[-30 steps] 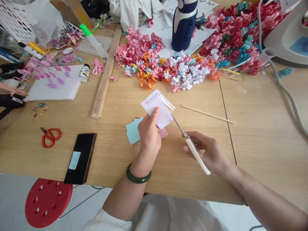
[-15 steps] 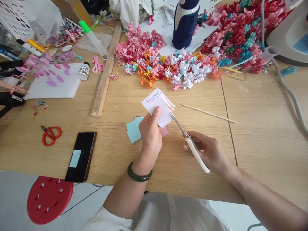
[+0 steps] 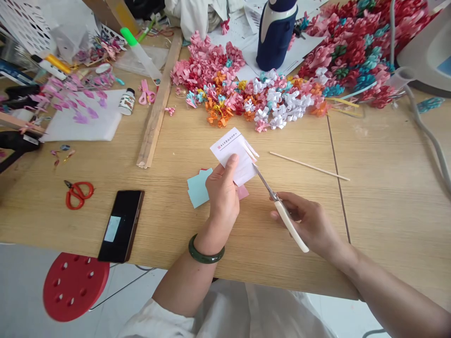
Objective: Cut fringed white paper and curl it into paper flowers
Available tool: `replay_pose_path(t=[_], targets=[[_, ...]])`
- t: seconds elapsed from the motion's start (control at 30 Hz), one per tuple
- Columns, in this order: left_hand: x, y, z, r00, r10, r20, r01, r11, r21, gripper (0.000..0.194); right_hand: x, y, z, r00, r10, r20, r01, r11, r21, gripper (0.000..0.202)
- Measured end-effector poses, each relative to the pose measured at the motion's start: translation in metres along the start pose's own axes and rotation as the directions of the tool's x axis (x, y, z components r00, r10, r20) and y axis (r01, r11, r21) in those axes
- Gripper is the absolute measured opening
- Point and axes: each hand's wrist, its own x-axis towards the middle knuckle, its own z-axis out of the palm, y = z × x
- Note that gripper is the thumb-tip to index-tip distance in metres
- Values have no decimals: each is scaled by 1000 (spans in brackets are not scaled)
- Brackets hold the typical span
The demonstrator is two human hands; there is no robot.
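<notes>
My left hand point(image 3: 223, 195) grips a white slip of paper point(image 3: 230, 143) with a printed line of characters, thumb on top. Narrow strips are cut into the paper's right edge. My right hand point(image 3: 306, 218) is closed round white-handled scissors point(image 3: 289, 224), whose blades meet the paper's lower right edge. Beneath my left hand, light blue paper pieces point(image 3: 199, 188) lie on the table, with a pink piece point(image 3: 242, 191) peeking out to the right. A thin wooden stick point(image 3: 310, 166) rests to the right of the paper.
Curled paper flowers point(image 3: 282, 103) are heaped along the back, with a dark blue bottle point(image 3: 276, 37) among them. A wooden bar point(image 3: 155, 112), a phone point(image 3: 120, 225) and red-handled snips point(image 3: 79, 195) lie at left. A red stool point(image 3: 75, 286) stands below the table edge.
The whole view has shifted slightly, so things sit a little farther right. Both hands keep their hold on the paper and scissors, with the blades still at the paper's edge.
</notes>
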Motion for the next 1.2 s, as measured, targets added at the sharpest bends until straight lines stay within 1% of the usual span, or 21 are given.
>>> replay_pose_path(t=[0.23, 0.4, 0.6, 0.73, 0.83, 1.0, 1.2], targets=[[0, 1, 0, 1000, -3, 22, 4, 1000, -23, 24, 2, 0, 0, 1000, -5, 0, 5, 1000, -29, 34], [0, 2, 0, 1000, 4, 29, -3, 1000, -13, 25, 0, -2, 0, 1000, 13, -4, -13, 1000, -27, 36], [-3, -3, 1, 1000, 5, 22, -6, 998, 56, 27, 0, -6, -1, 1000, 27, -3, -27, 1000, -15, 38], [-7, -7, 2, 1000, -19, 5, 18, 990, 137, 30, 1, -3, -1, 999, 30, -16, -30, 1000, 2, 39], [-10, -7, 2, 999, -35, 4, 34, 985, 168, 31, 1, -1, -1, 999, 31, -19, -31, 1000, 3, 39], [-11, -8, 2, 999, -35, 13, 32, 985, 167, 32, 2, -2, 0, 999, 26, -26, -27, 1000, -11, 36], [-10, -9, 3, 1000, -24, 0, 24, 990, 140, 31, 0, 3, 0, 997, 10, -79, -12, 999, -31, 33]])
